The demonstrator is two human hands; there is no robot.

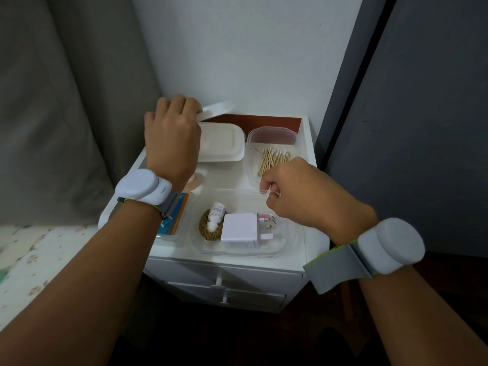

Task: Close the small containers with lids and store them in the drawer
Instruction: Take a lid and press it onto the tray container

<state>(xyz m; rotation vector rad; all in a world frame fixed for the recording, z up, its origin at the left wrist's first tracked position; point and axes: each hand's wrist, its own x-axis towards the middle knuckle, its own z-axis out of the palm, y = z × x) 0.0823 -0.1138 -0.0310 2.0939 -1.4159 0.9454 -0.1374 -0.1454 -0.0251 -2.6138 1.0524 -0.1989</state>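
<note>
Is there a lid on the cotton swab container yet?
No. The swab container stands open-topped, swabs exposed, while the left hand holds a white lid off to the side.

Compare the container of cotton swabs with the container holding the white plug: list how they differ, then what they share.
The swab container sits at the back right of the cabinet top; the plug container sits at the front.
The swab container looks smaller; the plug container looks wider.
The swab container holds only swabs; the plug container holds a plug, a small bottle and a brown woven item.
Both are clear plastic and lidless.
</note>
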